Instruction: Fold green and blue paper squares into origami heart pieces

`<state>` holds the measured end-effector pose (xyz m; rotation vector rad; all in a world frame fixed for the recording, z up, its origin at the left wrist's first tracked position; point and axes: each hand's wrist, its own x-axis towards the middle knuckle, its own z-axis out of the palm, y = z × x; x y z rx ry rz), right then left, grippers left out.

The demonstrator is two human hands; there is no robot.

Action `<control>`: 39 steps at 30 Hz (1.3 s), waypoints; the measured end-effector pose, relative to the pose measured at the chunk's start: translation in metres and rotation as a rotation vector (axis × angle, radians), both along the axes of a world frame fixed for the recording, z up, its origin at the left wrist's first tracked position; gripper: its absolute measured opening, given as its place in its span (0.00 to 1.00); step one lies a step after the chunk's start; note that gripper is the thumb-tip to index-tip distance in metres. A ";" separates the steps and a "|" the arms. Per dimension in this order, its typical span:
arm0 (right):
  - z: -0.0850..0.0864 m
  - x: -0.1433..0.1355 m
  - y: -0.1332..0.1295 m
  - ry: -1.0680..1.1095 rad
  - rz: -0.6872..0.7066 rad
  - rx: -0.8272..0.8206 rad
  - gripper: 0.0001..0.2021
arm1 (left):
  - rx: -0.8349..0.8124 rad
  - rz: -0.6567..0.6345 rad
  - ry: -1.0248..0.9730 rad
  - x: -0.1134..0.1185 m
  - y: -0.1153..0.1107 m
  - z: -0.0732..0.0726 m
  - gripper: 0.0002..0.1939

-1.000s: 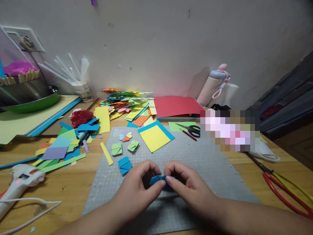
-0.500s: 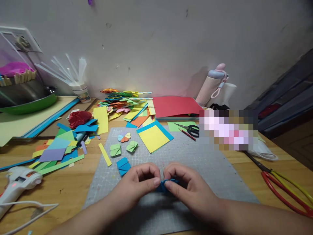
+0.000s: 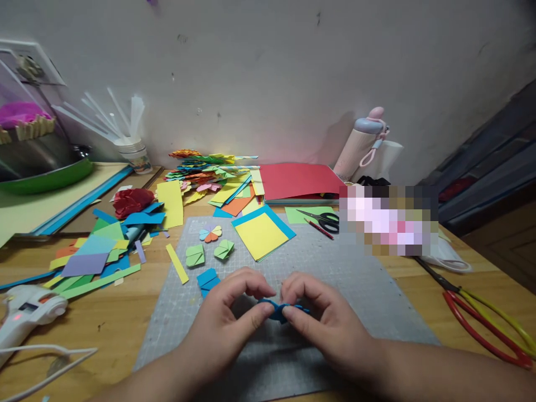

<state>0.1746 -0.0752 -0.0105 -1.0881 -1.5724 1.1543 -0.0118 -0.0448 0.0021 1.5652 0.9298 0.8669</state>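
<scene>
Between my two hands, above the grey cutting mat [image 3: 326, 363], is a small folded blue paper [image 3: 277, 310]. My left hand [image 3: 234, 312] pinches its left end between thumb and fingers. The right end is pinched by my right hand [image 3: 326, 315]. Another blue folded piece [image 3: 206, 281] lies on the mat just beyond my left hand. Two green folded pieces [image 3: 195, 255] and a multicoloured paper flower [image 3: 210, 233] rest farther back. A stack of yellow and blue square sheets [image 3: 262, 234] lies behind my hands.
Paper scraps [image 3: 90, 254] and a glue gun [image 3: 33, 310] lie left. Small scissors [image 3: 329, 220] and a pencil [image 3: 320, 230] are behind; large red-and-yellow-handled scissors [image 3: 481, 318] lie right. A red sheet [image 3: 299, 181] and pink bottle [image 3: 358, 148] stand near the wall.
My left fingers have lifted a little off the thumb, and more of the blue paper shows between my hands. The whole view has shifted slightly.
</scene>
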 end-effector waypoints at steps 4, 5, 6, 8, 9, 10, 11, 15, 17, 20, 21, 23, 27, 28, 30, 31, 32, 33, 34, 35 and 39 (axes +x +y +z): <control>0.000 0.000 0.000 -0.038 0.015 -0.020 0.03 | -0.063 -0.035 0.063 0.001 -0.001 0.002 0.05; 0.000 0.000 0.001 -0.041 0.010 -0.022 0.03 | -0.091 -0.036 0.054 0.001 0.000 0.002 0.06; 0.001 0.000 0.001 -0.044 0.014 -0.022 0.03 | -0.129 -0.045 0.033 0.002 0.000 0.001 0.07; 0.002 0.000 0.002 -0.051 0.009 -0.027 0.03 | -0.224 -0.087 -0.029 0.002 0.002 -0.001 0.10; 0.003 0.000 0.002 -0.053 0.009 -0.031 0.03 | -0.268 -0.116 -0.059 0.002 0.003 -0.002 0.11; 0.003 0.000 0.003 -0.053 0.009 -0.034 0.03 | -0.303 -0.146 -0.084 0.002 0.004 -0.004 0.13; 0.004 -0.001 0.003 -0.050 0.012 -0.036 0.03 | -0.321 -0.172 -0.102 0.002 0.006 -0.004 0.15; 0.006 -0.002 0.003 -0.038 0.028 -0.033 0.04 | -0.306 -0.258 -0.129 0.001 0.009 -0.006 0.17; 0.007 -0.003 0.003 -0.039 0.040 -0.029 0.04 | -0.310 -0.295 -0.142 0.000 0.010 -0.006 0.17; 0.008 -0.003 0.003 -0.029 0.055 -0.022 0.04 | -0.328 -0.320 -0.170 0.001 0.009 -0.007 0.17; 0.008 -0.003 0.003 -0.023 0.058 -0.022 0.04 | -0.331 -0.319 -0.176 0.001 0.009 -0.007 0.17; 0.008 -0.003 0.004 -0.007 0.058 -0.022 0.04 | -0.329 -0.304 -0.183 0.002 0.008 -0.007 0.18; 0.003 -0.001 0.002 0.027 0.031 -0.010 0.04 | -0.189 -0.116 -0.146 0.002 0.004 -0.006 0.10; 0.002 0.000 0.002 0.035 0.016 -0.010 0.04 | -0.092 -0.031 -0.120 0.001 0.003 -0.005 0.07; 0.000 0.000 0.000 0.060 -0.013 -0.019 0.04 | 0.145 0.086 -0.044 -0.001 -0.001 -0.004 0.07; 0.000 -0.001 0.000 0.077 -0.020 -0.022 0.05 | 0.256 0.101 0.002 -0.002 -0.002 -0.003 0.08; 0.000 -0.001 0.000 0.093 -0.025 -0.023 0.05 | 0.344 0.090 0.046 -0.002 -0.004 -0.002 0.09; 0.000 -0.001 -0.001 0.107 -0.023 -0.021 0.06 | 0.403 0.069 0.088 -0.003 -0.005 -0.002 0.10; 0.000 -0.002 -0.001 0.116 -0.018 -0.018 0.06 | 0.440 0.051 0.121 -0.003 -0.006 -0.001 0.10; 0.000 -0.002 -0.002 0.120 -0.011 -0.015 0.06 | 0.461 0.046 0.144 -0.003 -0.007 -0.001 0.10; 0.002 -0.003 -0.002 0.141 0.005 -0.005 0.05 | 0.490 0.081 0.145 0.001 -0.008 0.001 0.08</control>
